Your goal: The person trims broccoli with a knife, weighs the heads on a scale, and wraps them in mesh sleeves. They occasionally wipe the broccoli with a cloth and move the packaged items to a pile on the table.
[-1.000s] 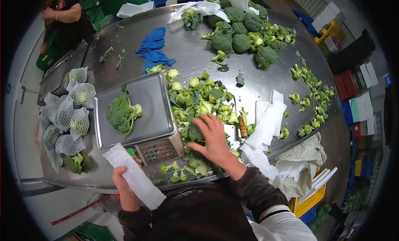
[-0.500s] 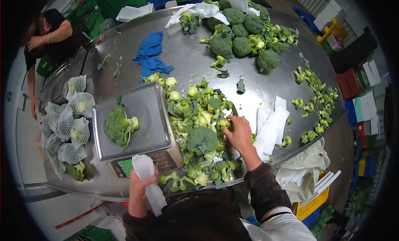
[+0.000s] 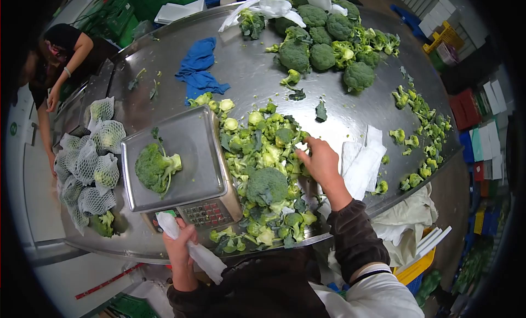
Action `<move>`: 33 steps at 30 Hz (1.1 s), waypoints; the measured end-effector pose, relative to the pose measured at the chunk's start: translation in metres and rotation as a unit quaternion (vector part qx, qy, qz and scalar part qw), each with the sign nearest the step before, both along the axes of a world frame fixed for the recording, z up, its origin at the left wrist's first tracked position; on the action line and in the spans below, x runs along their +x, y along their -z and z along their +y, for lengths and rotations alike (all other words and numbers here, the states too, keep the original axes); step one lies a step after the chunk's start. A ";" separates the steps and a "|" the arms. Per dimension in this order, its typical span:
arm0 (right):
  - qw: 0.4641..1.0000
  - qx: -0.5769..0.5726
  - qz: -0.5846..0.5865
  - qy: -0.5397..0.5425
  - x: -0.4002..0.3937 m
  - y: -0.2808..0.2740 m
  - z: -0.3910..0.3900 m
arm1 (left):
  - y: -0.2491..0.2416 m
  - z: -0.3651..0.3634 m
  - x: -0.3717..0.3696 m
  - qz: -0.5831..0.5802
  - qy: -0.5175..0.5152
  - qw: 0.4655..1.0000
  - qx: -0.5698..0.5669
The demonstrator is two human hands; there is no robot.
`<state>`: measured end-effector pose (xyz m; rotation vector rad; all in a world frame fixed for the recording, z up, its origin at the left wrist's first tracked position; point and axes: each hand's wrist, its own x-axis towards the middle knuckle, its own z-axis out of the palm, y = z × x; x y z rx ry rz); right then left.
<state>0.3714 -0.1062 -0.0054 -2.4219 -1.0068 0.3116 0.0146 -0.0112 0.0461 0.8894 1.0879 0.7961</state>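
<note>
My left hand [image 3: 181,244] is closed around a folded white foam net sleeve [image 3: 204,261] at the front edge of the metal table. Just beyond it stands a scale [image 3: 213,208] with one broccoli head [image 3: 155,167] lying on its metal pan [image 3: 189,126]. My right hand [image 3: 324,162] is at the right side of a heap of broccoli stalks and trimmings [image 3: 268,137], thumb and forefinger apart around a small pale patch I cannot make out. A larger broccoli head [image 3: 267,186] rests on the heap. White net sleeves [image 3: 364,159] lie right of that hand.
Net-wrapped broccoli [image 3: 87,159] is stacked left of the scale. A blue cloth [image 3: 198,66] lies behind it. Many broccoli heads [image 3: 323,38] are piled at the back, and small florets [image 3: 422,121] line the right edge. Another person [image 3: 71,55] is at the far left.
My right hand has shifted slightly up and right, and the small floret by its fingertips no longer shows there. My left hand has lowered slightly with the sleeve. The other person's arm has dropped.
</note>
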 end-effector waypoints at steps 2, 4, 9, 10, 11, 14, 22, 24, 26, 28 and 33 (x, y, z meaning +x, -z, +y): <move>0.993 -0.079 -0.059 -0.058 -0.010 0.017 -0.001 | 0.002 0.001 -0.002 0.015 0.002 1.000 -0.004; 0.996 -0.036 -0.051 -0.059 -0.014 0.028 -0.006 | 0.005 -0.002 0.001 0.025 0.008 1.000 0.005; 0.933 0.224 0.279 0.047 -0.028 0.010 -0.020 | -0.002 -0.005 0.011 0.036 0.040 0.998 0.023; 0.867 0.289 0.399 0.077 -0.032 0.005 -0.021 | -0.003 -0.005 0.013 0.035 0.053 0.998 0.019; 0.868 0.289 0.397 0.078 -0.037 -0.003 -0.022 | -0.004 -0.005 0.015 0.035 0.067 0.997 0.014; 0.586 0.310 0.747 0.044 -0.057 -0.023 -0.022 | -0.010 -0.006 0.032 0.021 0.102 0.994 0.014; 0.410 0.245 0.878 -0.029 -0.103 -0.011 -0.020 | -0.037 -0.008 0.077 0.064 0.220 0.970 0.076; 0.440 0.215 0.872 -0.006 -0.111 -0.026 -0.017 | -0.034 -0.010 0.088 0.070 0.281 0.934 0.209; 0.634 0.119 0.762 0.050 -0.124 -0.065 -0.009 | -0.031 -0.018 0.096 0.048 0.281 0.936 0.208; 0.702 0.070 0.707 0.039 -0.120 -0.065 -0.011 | -0.025 -0.020 0.097 0.011 0.274 0.942 0.194; 0.992 0.093 0.084 0.017 -0.053 -0.031 -0.033 | -0.036 -0.014 0.084 0.031 0.227 0.965 0.126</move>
